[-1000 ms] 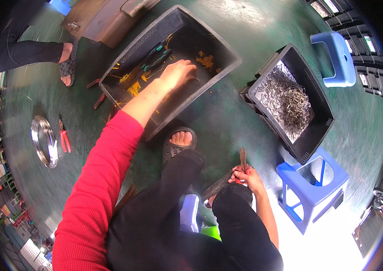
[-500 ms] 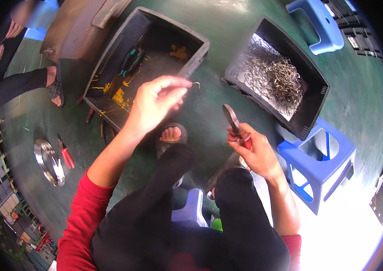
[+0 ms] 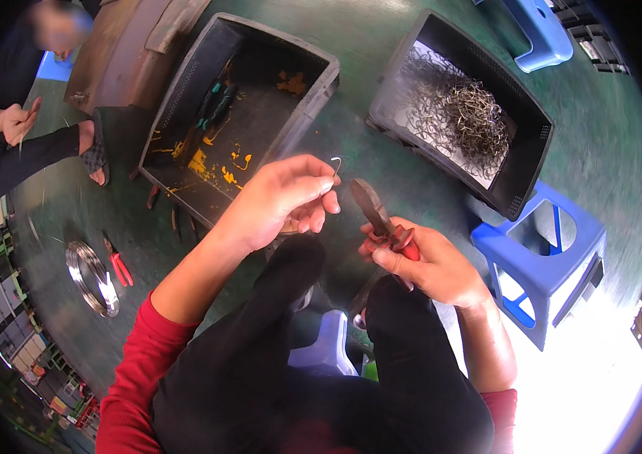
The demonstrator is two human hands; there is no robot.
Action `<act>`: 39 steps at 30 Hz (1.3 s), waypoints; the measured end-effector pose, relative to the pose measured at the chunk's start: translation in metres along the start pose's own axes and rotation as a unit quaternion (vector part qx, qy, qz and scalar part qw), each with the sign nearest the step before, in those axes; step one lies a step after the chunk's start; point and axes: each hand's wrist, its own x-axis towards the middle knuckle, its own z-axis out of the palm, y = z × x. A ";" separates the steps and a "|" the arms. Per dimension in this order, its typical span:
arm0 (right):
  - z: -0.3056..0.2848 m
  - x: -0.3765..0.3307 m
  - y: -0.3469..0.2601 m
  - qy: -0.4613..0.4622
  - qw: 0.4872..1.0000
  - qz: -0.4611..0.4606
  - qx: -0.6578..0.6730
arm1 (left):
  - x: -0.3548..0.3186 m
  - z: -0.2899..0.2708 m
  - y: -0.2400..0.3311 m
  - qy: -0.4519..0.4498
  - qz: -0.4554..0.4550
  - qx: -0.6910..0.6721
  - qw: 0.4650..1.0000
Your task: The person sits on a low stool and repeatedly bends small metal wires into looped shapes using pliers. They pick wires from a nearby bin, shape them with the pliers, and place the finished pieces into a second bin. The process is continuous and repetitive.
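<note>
A small wire hook (image 3: 337, 161) is pinched between the thumb and fingertips of my left hand (image 3: 283, 198), its curved end standing up above them. My right hand (image 3: 434, 265) is closed on red-handled pliers (image 3: 370, 204), whose dark jaws point up and to the left. The jaws look closed, and a short gap separates them from the hook. Beyond my right hand, a black crate (image 3: 522, 151) bears a heap of similar bent wire hooks (image 3: 480, 117) on a pale sheet.
A larger black crate (image 3: 319, 87) at left holds teal-handled pliers (image 3: 215, 104) and yellow flakes. On the floor lie a wire coil (image 3: 92, 278) and red-handled pliers (image 3: 119, 265). A blue stool (image 3: 556, 250) stands right. Another person's hand (image 3: 20, 121) shows at upper left.
My left hand has come down and to the right with the hook. The pliers have shifted left, nearer to it. The other person's hands have moved apart from their earlier place.
</note>
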 end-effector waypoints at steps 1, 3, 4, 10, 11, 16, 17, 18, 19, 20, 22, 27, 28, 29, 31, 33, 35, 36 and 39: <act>0.001 -0.001 0.000 0.006 1.000 0.018 -0.007 | -0.001 0.002 -0.001 0.005 0.018 0.019 1.000; 0.002 -0.001 0.000 0.010 1.000 0.013 -0.015 | -0.005 0.008 -0.004 0.033 0.080 0.101 0.991; 0.003 -0.001 0.000 0.017 0.999 0.008 -0.036 | -0.006 0.012 -0.007 0.056 0.125 0.164 0.977; 0.007 -0.008 0.000 0.069 0.990 0.004 -0.119 | -0.010 0.022 -0.013 0.142 0.308 0.408 0.848; 0.008 -0.008 0.000 0.079 0.989 0.004 -0.122 | -0.010 0.022 -0.013 0.147 0.318 0.414 0.840; 0.009 -0.008 0.000 0.089 0.989 0.003 -0.121 | -0.010 0.019 -0.010 0.156 0.371 0.487 0.775; 0.009 -0.008 0.000 0.090 0.989 0.005 -0.119 | -0.010 0.019 -0.010 0.155 0.386 0.494 0.764; 0.010 -0.008 0.000 0.092 0.988 0.014 -0.125 | -0.009 0.019 -0.010 0.152 0.398 0.499 0.754; 0.009 -0.008 0.000 0.090 0.989 0.010 -0.120 | -0.009 0.018 -0.010 0.151 0.407 0.508 0.744; 0.009 -0.008 0.000 0.090 0.988 0.014 -0.123 | -0.009 0.018 -0.010 0.150 0.415 0.515 0.735; 0.009 -0.008 0.000 0.091 0.988 0.017 -0.127 | -0.008 0.017 -0.011 0.149 0.423 0.523 0.725; 0.009 -0.008 -0.001 0.091 0.987 0.022 -0.131 | -0.008 0.016 -0.012 0.143 0.429 0.524 0.722; 0.008 -0.008 -0.001 0.088 0.988 0.018 -0.126 | -0.008 0.016 -0.012 0.143 0.428 0.522 0.724; 0.008 -0.008 -0.001 0.087 0.988 0.017 -0.128 | -0.008 0.016 -0.012 0.142 0.428 0.520 0.726; 0.008 -0.008 -0.001 0.085 0.988 0.018 -0.131 | -0.008 0.017 -0.012 0.141 0.421 0.520 0.730; 0.008 -0.009 -0.001 0.082 0.987 0.019 -0.136 | -0.010 0.017 -0.012 0.138 0.409 0.524 0.735; 0.008 -0.009 -0.001 0.079 0.988 0.025 -0.133 | -0.010 0.018 -0.012 0.135 0.388 0.503 0.760; 0.008 -0.009 -0.001 0.076 0.987 0.024 -0.138 | -0.011 0.018 -0.012 0.132 0.376 0.490 0.775; 0.008 -0.009 0.000 0.073 0.988 0.022 -0.132 | -0.011 0.019 -0.013 0.122 0.364 0.470 0.795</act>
